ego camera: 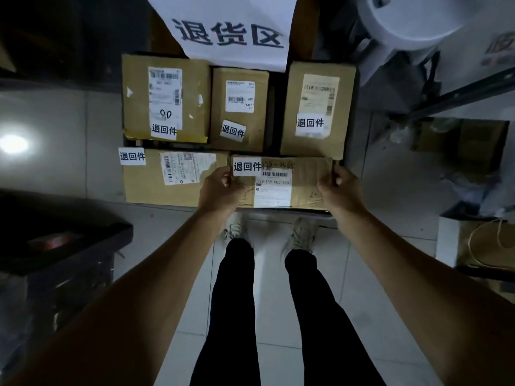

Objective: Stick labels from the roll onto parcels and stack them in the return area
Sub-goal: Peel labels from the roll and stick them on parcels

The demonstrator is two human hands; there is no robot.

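Your left hand (220,188) and right hand (341,188) grip near-right labelled parcel (306,176) by its ends, fingers curled.

You see brown cardboard parcels (167,98), each bearing a white label (247,166) with black characters and barcoded white slips. The sign (231,29) is white with black characters; your trousers (234,316) are black, the floor (278,330) pale grey.

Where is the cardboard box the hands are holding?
In the head view, the flat brown cardboard box sits front right, gripped by the left hand and right hand, beside another labelled brown box.
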